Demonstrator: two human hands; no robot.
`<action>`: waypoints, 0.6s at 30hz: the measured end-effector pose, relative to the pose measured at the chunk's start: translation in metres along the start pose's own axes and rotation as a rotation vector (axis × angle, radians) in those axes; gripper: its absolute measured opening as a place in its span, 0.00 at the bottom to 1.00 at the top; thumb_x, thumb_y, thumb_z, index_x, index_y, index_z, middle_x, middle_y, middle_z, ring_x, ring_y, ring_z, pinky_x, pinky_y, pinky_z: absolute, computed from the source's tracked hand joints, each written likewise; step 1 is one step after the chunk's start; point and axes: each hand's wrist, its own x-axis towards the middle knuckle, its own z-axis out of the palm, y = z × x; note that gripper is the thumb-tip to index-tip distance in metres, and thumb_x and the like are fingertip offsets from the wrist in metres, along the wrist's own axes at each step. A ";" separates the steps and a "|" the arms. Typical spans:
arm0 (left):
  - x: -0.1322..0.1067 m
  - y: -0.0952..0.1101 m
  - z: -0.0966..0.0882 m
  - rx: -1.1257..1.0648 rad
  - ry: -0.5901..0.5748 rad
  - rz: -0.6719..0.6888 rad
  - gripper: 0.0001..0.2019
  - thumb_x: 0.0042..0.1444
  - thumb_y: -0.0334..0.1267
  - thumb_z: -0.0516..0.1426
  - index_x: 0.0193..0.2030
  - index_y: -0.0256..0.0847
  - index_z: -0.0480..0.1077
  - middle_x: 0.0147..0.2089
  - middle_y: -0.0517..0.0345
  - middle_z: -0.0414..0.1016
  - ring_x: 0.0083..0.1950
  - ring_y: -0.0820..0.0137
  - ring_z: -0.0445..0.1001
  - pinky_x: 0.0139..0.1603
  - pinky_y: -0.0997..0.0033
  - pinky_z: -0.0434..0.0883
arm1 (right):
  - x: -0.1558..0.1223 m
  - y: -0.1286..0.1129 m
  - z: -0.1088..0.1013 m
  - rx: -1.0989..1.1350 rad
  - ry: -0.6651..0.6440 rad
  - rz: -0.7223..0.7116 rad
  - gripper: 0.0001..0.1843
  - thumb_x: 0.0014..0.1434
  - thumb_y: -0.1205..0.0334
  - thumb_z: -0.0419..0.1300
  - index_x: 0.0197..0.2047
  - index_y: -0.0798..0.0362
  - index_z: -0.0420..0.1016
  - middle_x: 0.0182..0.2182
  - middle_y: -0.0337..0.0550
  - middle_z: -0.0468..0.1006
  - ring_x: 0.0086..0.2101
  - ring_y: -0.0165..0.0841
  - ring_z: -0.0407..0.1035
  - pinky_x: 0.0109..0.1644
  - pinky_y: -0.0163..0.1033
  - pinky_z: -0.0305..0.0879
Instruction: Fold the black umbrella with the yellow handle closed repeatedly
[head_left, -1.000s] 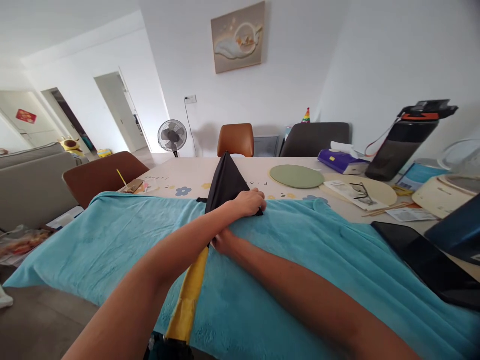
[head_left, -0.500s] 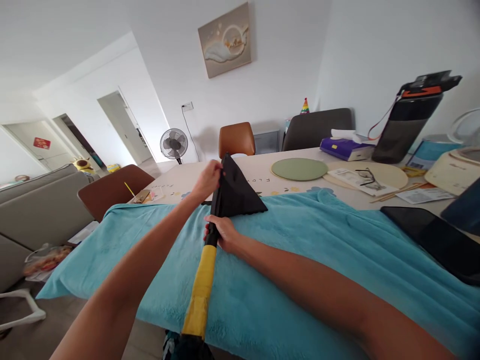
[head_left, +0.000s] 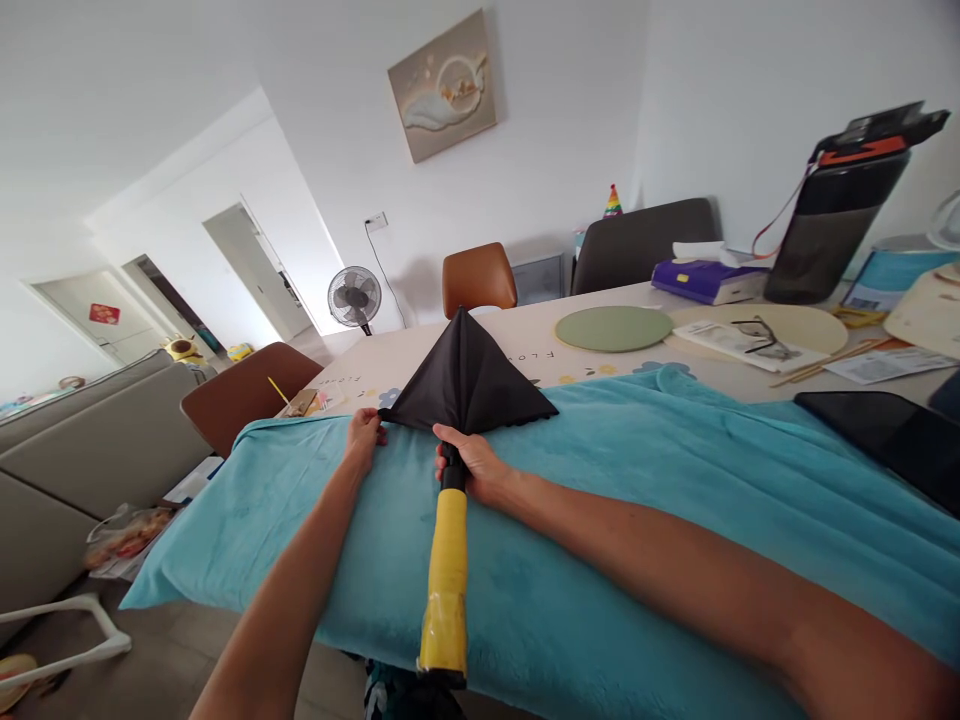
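Note:
A folded black umbrella (head_left: pixel 472 375) with a yellow-wrapped handle (head_left: pixel 448 570) lies on a turquoise blanket (head_left: pixel 600 560), its tip pointing away from me. Two triangular flaps of its fabric fan out, one to each side. My right hand (head_left: pixel 474 462) is closed around the umbrella just above the yellow part, thumb on top. With its fingers pinched, my left hand (head_left: pixel 365 437) holds the corner of the left flap. The handle's lower end points toward me near the blanket's front edge.
On the table (head_left: pixel 517 325) are a green round mat (head_left: pixel 613 329), glasses (head_left: pixel 761 340) on papers, a purple tissue box (head_left: pixel 705 281), a dark bottle (head_left: pixel 836 220) and a black tablet-like slab (head_left: pixel 885 440). Chairs and a fan (head_left: pixel 355 298) stand beyond; a grey sofa (head_left: pixel 82 440) is left.
My left hand has moved from near the tip down to the left, drawing a flap of umbrella fabric out with it. My right hand keeps its grip.

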 end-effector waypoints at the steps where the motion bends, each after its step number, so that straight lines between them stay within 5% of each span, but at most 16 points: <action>1: 0.001 0.000 0.002 -0.002 0.017 -0.003 0.04 0.48 0.28 0.51 0.31 0.38 0.60 0.25 0.66 0.62 0.19 0.81 0.62 0.15 0.82 0.61 | 0.000 0.000 0.000 0.004 0.006 0.000 0.12 0.52 0.61 0.60 0.26 0.57 0.61 0.18 0.34 0.63 0.16 0.25 0.59 0.19 0.35 0.62; 12: 0.003 -0.002 0.006 -0.097 0.159 0.051 0.03 0.49 0.32 0.50 0.33 0.38 0.59 0.30 0.62 0.65 0.21 0.80 0.63 0.15 0.82 0.61 | 0.003 0.000 -0.002 -0.080 0.017 0.001 0.08 0.50 0.68 0.58 0.24 0.57 0.62 0.17 0.36 0.64 0.17 0.27 0.62 0.21 0.36 0.65; 18: 0.002 -0.005 0.006 -0.056 0.144 0.076 0.04 0.47 0.32 0.51 0.32 0.38 0.60 0.28 0.62 0.63 0.22 0.78 0.63 0.16 0.80 0.62 | 0.002 0.000 -0.003 -0.090 0.005 -0.018 0.07 0.49 0.69 0.55 0.22 0.57 0.61 0.15 0.36 0.63 0.16 0.26 0.60 0.19 0.35 0.65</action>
